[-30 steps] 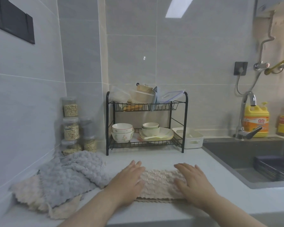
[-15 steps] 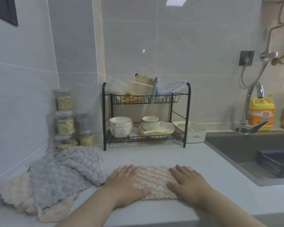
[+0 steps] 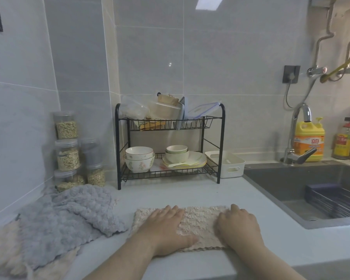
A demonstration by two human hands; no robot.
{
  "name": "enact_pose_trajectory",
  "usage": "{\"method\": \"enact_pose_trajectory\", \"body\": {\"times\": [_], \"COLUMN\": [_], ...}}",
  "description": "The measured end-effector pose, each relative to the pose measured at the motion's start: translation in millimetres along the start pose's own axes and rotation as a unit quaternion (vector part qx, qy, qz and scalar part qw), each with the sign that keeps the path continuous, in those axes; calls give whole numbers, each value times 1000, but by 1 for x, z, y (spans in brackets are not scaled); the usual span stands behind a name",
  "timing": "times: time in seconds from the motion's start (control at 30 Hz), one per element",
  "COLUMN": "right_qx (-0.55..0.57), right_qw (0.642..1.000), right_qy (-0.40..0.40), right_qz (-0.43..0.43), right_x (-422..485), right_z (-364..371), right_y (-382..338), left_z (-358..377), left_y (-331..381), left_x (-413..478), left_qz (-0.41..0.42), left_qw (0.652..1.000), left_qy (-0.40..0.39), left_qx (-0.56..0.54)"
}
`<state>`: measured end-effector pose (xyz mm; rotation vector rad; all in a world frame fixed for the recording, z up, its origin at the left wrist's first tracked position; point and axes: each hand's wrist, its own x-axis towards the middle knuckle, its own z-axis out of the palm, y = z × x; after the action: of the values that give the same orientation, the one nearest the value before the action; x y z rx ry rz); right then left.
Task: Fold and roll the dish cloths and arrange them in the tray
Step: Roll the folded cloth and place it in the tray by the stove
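Beige cloth (image 3: 198, 221) pinned under left hand (image 3: 166, 229), right hand (image 3: 238, 227) (grip apart, flat).

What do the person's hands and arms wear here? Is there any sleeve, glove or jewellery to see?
Nothing is worn that the picture shows. The left hand and the right hand have no gloves, and no ring shows on the visible fingers. The left forearm and the right forearm are uncovered down to the bottom edge of the picture: no sleeve, watch or bracelet is in view.

Two hands (image 3: 166, 229), five jars (image 3: 67, 156), one tray (image 3: 230, 168), one rack (image 3: 222, 128).
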<state>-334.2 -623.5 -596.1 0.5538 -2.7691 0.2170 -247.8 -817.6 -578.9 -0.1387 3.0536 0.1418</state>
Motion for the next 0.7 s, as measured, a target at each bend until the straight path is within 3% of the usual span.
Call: {"method": "enact_pose_trajectory", "body": {"times": [0.07, 0.13, 0.23, 0.3, 0.37, 0.43, 0.5, 0.6, 0.7], "right_qx": [23, 112, 274, 385, 508, 543, 509, 403, 381], "right_qw": [1000, 992, 953, 892, 795, 758, 782, 859, 881], "right_qy": [12, -34, -95, -148, -207, -238, -255, -226, -194], "right_qz": [18, 49, 84, 185, 259, 272, 253, 220, 205], "right_x": [7, 9, 17, 29, 32, 28, 23, 22, 17], "right_z": [4, -8, -29, -34, -36, -44, -48, -52, -66], "right_y": [0, -3, -5, 4, 15, 19, 22, 32, 41], "left_z": [1, 2, 1, 1, 1, 1, 1, 0, 1], "left_y": [1, 1, 0, 1, 2, 3, 3, 16, 41], "left_x": [1, 2, 2, 1, 0, -1, -1, -2, -6], "left_qz": [-4, -8, -8, -9, -11, -12, -15, -20, -11], "left_qw": [1000, 1000, 1000, 1000, 1000, 1000, 1000, 1000, 1000], "left_qy": [-4, -6, -2, -4, -9, -11, -8, -10, -12], "left_qx": [-3, -5, 1, 1, -1, -3, -5, -7, -18]}}
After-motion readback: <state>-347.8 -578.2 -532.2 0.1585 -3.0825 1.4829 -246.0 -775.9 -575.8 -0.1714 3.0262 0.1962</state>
